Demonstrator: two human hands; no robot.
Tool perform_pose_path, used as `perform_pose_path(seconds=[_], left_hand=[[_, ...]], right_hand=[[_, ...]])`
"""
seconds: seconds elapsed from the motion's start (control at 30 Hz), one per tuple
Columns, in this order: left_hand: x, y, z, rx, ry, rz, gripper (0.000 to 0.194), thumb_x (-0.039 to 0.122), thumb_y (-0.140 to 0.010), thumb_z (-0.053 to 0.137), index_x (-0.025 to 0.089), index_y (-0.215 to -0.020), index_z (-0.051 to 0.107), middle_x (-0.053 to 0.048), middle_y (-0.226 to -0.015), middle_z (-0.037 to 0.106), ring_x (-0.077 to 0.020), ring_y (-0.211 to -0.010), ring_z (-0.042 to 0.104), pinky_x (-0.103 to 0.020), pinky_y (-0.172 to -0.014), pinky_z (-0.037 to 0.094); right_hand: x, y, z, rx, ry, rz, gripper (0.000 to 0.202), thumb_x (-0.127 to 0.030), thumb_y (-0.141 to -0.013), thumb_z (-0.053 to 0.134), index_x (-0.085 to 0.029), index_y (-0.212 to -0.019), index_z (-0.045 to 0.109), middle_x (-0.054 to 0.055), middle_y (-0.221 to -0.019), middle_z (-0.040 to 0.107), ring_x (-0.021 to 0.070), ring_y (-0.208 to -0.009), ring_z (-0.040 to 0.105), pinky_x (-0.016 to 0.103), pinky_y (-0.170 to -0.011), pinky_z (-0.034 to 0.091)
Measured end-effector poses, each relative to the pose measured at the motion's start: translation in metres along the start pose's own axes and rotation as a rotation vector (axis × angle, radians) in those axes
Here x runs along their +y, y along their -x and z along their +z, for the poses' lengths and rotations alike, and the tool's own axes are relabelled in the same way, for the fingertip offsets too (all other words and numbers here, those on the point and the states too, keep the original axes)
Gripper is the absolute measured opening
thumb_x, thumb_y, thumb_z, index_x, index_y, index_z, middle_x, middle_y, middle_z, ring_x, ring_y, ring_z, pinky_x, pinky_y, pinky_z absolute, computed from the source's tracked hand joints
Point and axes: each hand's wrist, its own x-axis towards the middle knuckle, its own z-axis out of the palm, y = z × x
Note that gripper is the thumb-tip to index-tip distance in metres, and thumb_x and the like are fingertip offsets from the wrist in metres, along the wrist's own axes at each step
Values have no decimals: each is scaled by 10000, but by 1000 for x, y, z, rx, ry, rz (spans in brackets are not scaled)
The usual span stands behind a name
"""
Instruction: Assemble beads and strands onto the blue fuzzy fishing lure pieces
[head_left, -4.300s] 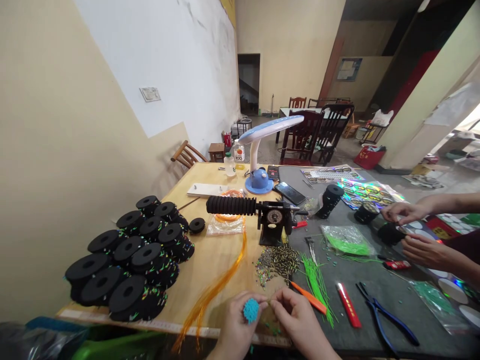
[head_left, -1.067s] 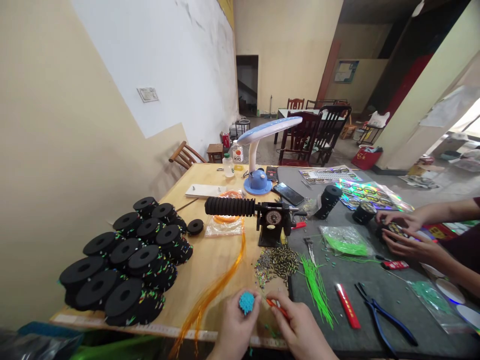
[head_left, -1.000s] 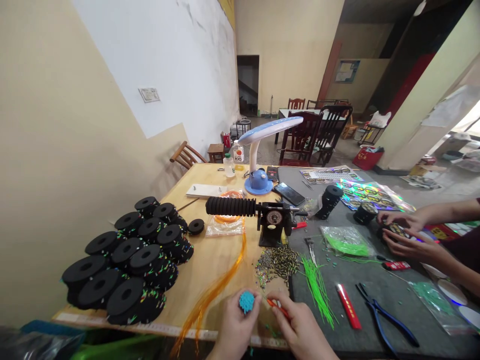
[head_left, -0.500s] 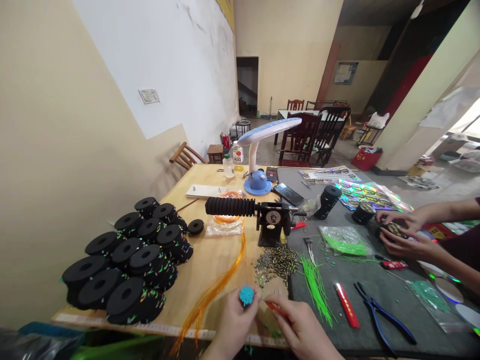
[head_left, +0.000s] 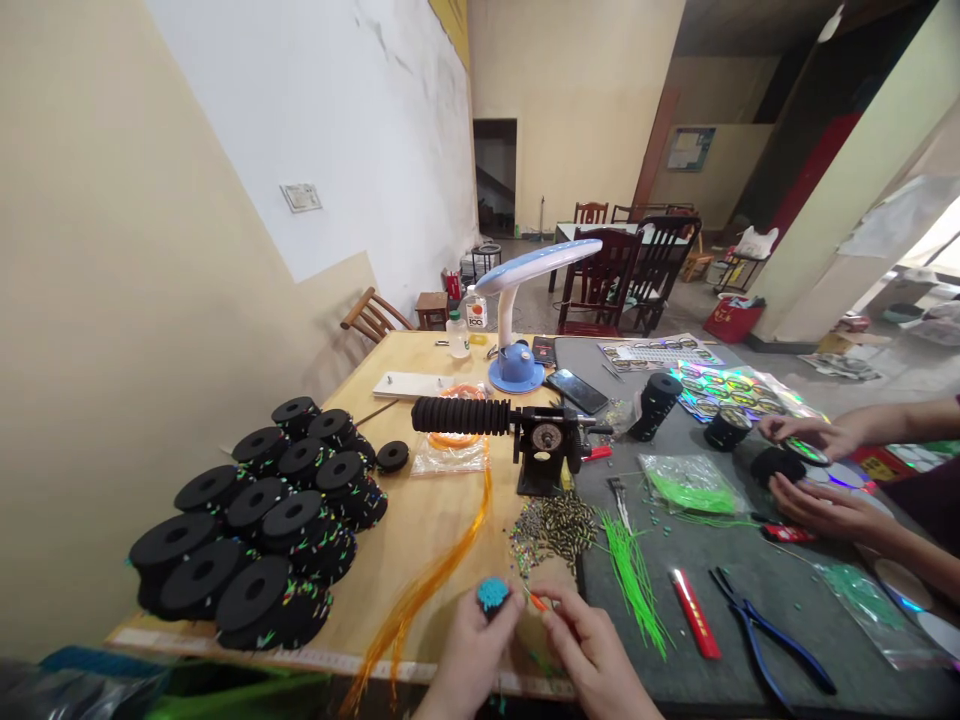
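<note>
My left hand (head_left: pixel 480 645) is wrapped around a dark, round piece topped with turquoise bits (head_left: pixel 493 594); most of it is hidden by the fingers. Close on its right, my right hand (head_left: pixel 589 640) pinches a small tool with an orange handle (head_left: pixel 538 602), whose thin tip points toward the left hand. Just beyond both hands lies a pile of small dark metallic pieces and tiny beads (head_left: pixel 551 530). A bundle of orange strands (head_left: pixel 450 550) trails over the wood left of them. To the right lie bright green strands (head_left: pixel 634 580).
Stacks of black foam spools (head_left: pixel 259 595) stand at left. A black winding device (head_left: pixel 546 440) and a blue lamp (head_left: pixel 516 365) stand ahead. Blue-handled pliers (head_left: pixel 765 630) and a red knife (head_left: pixel 694 612) lie right. A co-worker's hands (head_left: pixel 817 480) hold a black spool and a round label.
My right hand and the orange-handled tool have shifted slightly left. My left hand stays nearly in place. The co-worker's hands have opened apart, showing the round label beside the spool.
</note>
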Motion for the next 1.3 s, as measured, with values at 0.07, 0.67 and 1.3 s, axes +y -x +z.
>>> perform_pose_path(seconds=[0.07, 0.67, 1.3], left_hand=[[2, -4, -3, -28, 4, -37, 355, 494, -681, 709, 149, -691, 629, 22, -535, 588, -140, -507, 518, -238, -497, 411], [9, 2, -5, -23, -868, 755, 359, -5, -676, 399, 177, -913, 598, -77, -782, 654, -224, -715, 637, -292, -622, 505], [-8, -3, 5, 155, -935, 769, 170, 109, -800, 452, 198, -819, 596, -56, -707, 653, -204, -583, 638, -261, -511, 449]], right_hand=[[0, 0, -6, -14, 37, -26, 365, -409, -934, 403, -221, -1129, 648, 33, -761, 718, 175, -694, 638, 229, -642, 468], [-17, 0, -14, -123, 405, -33, 360, -169, -895, 391, -251, -1178, 598, 66, -915, 742, 180, -792, 705, 208, -668, 464], [-3, -7, 15, 102, 714, -85, 200, -135, -883, 400, -210, -931, 579, 37, -693, 733, 201, -562, 707, 237, -452, 320]])
